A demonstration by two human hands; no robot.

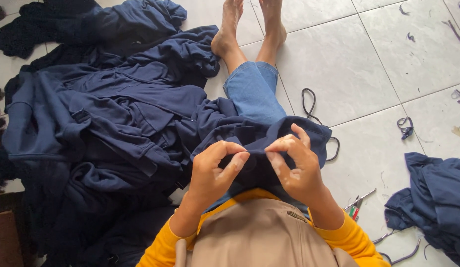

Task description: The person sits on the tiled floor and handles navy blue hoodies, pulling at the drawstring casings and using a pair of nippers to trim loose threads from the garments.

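I see the navy garment (259, 136) I'm working on draped crumpled over my lap and jeans-clad legs, its folded edge raised between both sets of fingertips.

Soft even daylight, faint shadows, sharp focus, slight edge distortion.

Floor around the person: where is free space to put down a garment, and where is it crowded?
Free: pale tiles right of the feet, above the small navy heap; only thread scraps there. Crowded: the left side under the big navy pile, and near the tools.
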